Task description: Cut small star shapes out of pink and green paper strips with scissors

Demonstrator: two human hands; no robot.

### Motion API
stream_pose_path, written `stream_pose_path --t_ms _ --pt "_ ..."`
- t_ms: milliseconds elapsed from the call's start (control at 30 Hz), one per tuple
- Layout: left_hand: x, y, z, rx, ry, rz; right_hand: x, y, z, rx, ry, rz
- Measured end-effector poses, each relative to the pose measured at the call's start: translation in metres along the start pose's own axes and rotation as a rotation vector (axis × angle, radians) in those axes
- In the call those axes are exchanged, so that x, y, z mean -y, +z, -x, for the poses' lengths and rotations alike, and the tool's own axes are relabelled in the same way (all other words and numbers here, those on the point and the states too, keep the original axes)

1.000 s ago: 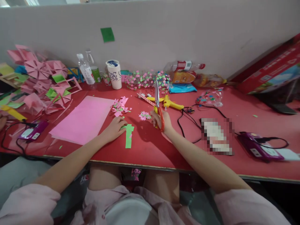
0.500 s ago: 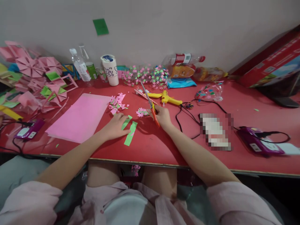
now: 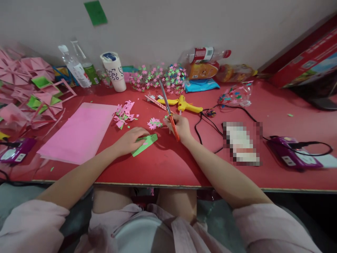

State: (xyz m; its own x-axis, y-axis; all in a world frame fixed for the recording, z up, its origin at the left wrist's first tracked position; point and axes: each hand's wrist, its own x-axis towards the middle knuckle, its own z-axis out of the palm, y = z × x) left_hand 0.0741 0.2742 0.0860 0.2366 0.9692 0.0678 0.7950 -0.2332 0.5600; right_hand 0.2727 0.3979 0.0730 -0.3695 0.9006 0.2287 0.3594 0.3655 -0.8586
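My left hand (image 3: 131,141) rests on the red tabletop with its fingers bent over a light green paper strip (image 3: 147,143), the thumb lying along the strip's near side. The fingertips are partly hidden. A small pink scrap lies on the strip. My right hand (image 3: 182,129) is closed round the red and yellow handles of a pair of scissors (image 3: 166,100), whose blades point up and away to the left. Just left of that hand sits a small heap of pink and green paper stars (image 3: 154,123). Farther left lies a pile of paper scraps (image 3: 124,113).
Pink paper sheets (image 3: 79,133) lie at left beside folded pink paper shapes (image 3: 21,88). Behind stand a white cup (image 3: 115,74) and bottles (image 3: 76,70). A yellow glue gun (image 3: 190,106), its black cord, a blurred-out flat object (image 3: 241,144) and a purple power strip (image 3: 292,153) are at right.
My left hand has drawn two separate green strips together, so one shows now. The scissors have tipped from upright to leaning left. The view has shifted downward and to the right.
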Motion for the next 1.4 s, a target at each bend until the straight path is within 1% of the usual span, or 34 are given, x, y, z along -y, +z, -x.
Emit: stream_pose_path --t_ms 67,133,233,367,500,567,633,700,800,867,933,1000,1067,1100,1133,1167,1200,1267,1300,1333,1400 --pt "-0.007 -0.003 -0.003 -0.015 -0.058 -0.111 0.001 0.000 0.001 0.008 0.008 -0.014" --pt "-0.012 -0.002 -0.004 0.011 -0.096 -0.174 0.003 -0.001 0.002 0.016 0.017 -0.014" --pt "-0.012 0.006 -0.002 0.015 -0.147 -0.151 0.005 -0.001 0.004 0.034 0.022 -0.020" --pt "-0.011 0.012 0.000 -0.031 -0.255 -0.022 0.012 0.000 0.010 0.076 -0.005 -0.034" --pt "-0.014 0.010 -0.003 -0.075 -0.375 0.101 0.020 0.001 0.014 0.128 -0.045 -0.004" --pt "-0.015 0.007 -0.004 -0.065 -0.401 0.219 0.023 0.001 0.015 0.150 -0.085 0.023" --pt "-0.015 0.004 -0.005 -0.054 -0.404 0.375 0.025 0.001 0.016 0.201 -0.103 0.010" --pt "-0.016 0.000 -0.005 -0.079 -0.412 0.520 0.028 0.001 0.017 0.298 -0.070 -0.062" --pt "-0.017 -0.008 -0.007 -0.144 -0.444 0.658 0.034 0.001 0.021 0.463 0.029 -0.187" --pt "-0.017 -0.012 -0.009 -0.166 -0.451 0.707 0.037 -0.001 0.023 0.509 0.073 -0.231" --pt "-0.012 -0.016 -0.012 -0.183 -0.433 0.726 0.039 -0.004 0.023 0.483 0.096 -0.262" --pt "-0.006 -0.018 -0.013 -0.188 -0.403 0.710 0.037 -0.008 0.020 0.402 0.109 -0.330" --pt "-0.001 -0.020 -0.013 -0.151 -0.394 0.665 0.033 -0.011 0.017 0.314 0.091 -0.442" --pt "0.000 -0.021 -0.012 -0.104 -0.399 0.637 0.031 -0.012 0.014 0.273 0.080 -0.492" --pt "0.000 -0.021 -0.011 -0.032 -0.396 0.592 0.028 -0.013 0.012 0.255 0.074 -0.539" --pt "-0.001 -0.022 -0.010 0.067 -0.392 0.539 0.026 -0.013 0.011 0.240 0.068 -0.585" --pt "-0.004 -0.022 -0.009 0.144 -0.387 0.480 0.024 -0.013 0.009 0.237 0.061 -0.621" --pt "-0.010 -0.023 -0.008 0.279 -0.346 0.454 0.021 -0.013 0.008 0.237 0.050 -0.664" --pt "-0.012 -0.023 -0.008 0.289 -0.328 0.453 0.020 -0.012 0.007 0.235 0.050 -0.669" --pt "-0.013 -0.023 -0.008 0.259 -0.341 0.429 0.019 -0.012 0.007 0.232 0.054 -0.669" --pt "-0.013 -0.021 -0.009 0.134 -0.362 0.342 0.018 -0.011 0.007 0.221 0.066 -0.660"
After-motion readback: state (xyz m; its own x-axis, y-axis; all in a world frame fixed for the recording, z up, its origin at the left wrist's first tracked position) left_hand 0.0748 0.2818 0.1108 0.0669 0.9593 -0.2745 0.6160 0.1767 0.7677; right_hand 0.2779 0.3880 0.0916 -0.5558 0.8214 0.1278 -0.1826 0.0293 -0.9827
